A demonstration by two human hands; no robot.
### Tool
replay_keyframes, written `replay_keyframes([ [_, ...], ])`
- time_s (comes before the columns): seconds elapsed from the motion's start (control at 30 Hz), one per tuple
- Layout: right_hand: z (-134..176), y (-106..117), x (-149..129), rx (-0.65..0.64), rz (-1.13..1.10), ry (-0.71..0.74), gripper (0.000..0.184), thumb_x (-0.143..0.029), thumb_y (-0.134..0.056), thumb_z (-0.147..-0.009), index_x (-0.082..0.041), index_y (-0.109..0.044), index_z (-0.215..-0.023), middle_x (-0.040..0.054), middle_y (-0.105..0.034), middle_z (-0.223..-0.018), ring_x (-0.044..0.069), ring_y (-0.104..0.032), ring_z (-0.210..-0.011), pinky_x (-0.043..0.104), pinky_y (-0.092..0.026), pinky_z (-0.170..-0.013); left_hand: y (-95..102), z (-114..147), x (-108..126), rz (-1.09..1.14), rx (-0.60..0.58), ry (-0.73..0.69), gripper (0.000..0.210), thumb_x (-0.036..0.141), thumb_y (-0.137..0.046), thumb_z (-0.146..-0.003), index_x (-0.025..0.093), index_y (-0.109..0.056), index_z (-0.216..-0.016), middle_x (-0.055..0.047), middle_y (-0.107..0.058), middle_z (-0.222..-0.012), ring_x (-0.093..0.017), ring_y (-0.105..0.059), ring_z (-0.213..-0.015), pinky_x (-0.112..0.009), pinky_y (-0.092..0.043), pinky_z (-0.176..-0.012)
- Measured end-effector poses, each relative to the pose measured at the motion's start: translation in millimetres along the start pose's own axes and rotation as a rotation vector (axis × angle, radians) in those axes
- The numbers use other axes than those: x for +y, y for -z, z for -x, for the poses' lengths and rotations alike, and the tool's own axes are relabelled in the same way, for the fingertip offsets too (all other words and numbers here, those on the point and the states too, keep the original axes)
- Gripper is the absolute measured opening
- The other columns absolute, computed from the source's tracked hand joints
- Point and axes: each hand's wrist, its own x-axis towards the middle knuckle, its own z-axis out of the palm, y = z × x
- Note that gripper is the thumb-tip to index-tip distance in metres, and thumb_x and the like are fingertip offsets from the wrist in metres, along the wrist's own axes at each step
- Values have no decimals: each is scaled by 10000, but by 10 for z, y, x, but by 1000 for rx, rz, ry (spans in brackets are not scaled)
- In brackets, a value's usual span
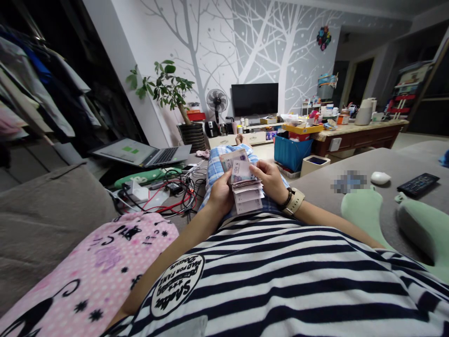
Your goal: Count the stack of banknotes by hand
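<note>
A stack of banknotes (245, 186) is held over my lap, above blue checked trousers (214, 164). My left hand (221, 192) grips the notes along their left side, its thumb pressed on top. At the upper right edge, my right hand (269, 180) pinches a note marked with a 5 (242, 169). Another note lies fanned out behind it, further from me. The lower ends of several notes hang down towards my striped shirt (266, 262). A watch (293, 201) and a dark bracelet are on my right wrist.
Left of me, an open laptop (147, 152) sits beside tangled cables (185, 192) and a pink cat-print blanket (115, 252). On the right of the sofa lie a white mouse (380, 178), a black remote (418, 185) and a green neck pillow (363, 210). Ahead stands a blue bin (291, 150).
</note>
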Motion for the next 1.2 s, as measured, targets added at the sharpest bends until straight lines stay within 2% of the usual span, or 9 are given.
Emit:
replay_keyframes([
  [0.33, 15, -26, -17, -22, -84, 48, 749, -940, -842, -970, -290, -532, -766, -37, -443, -758, 183, -364, -784, 376, -354, -747, 99, -97, 0, -53, -70, -15, 448, 282, -850, -1072, 148, -955, -1486, -127, -1015, -1172, -393, -1005, -1127, -477, -806, -1115],
  [0.47, 10, -38, 3, -36, -101, 51, 761, -969, -843, -979, -292, -544, -798, -33, -453, -773, 193, -382, -800, 374, -369, -748, 102, -97, 9, -69, -54, -18, 431, 297, -821, -1085, 170, -971, -1469, -113, -1013, -1134, -399, -1000, -1147, -472, -805, -1095],
  [0.8, -2, -20, 24, -45, -87, 64, 731, -928, -849, -1009, -290, -555, -809, -31, -476, -773, 194, -414, -796, 376, -387, -757, 151, -173, -25, -41, -69, -25, 472, 392, -909, -1054, 174, -979, -1466, -117, -1013, -1126, -402, -1000, -1130, -479, -802, -1097],
  [1.2, -5, -20, -4, -50, -98, 73, 696, -893, -849, -1009, -289, -567, -806, -32, -470, -777, 192, -387, -791, 379, -375, -759, 228, -222, -24, -50, -80, -38, 435, 389, -915, -1040, 194, -994, -1421, -108, -1011, -1125, -415, -987, -1196, -487, -792, -1110],
])
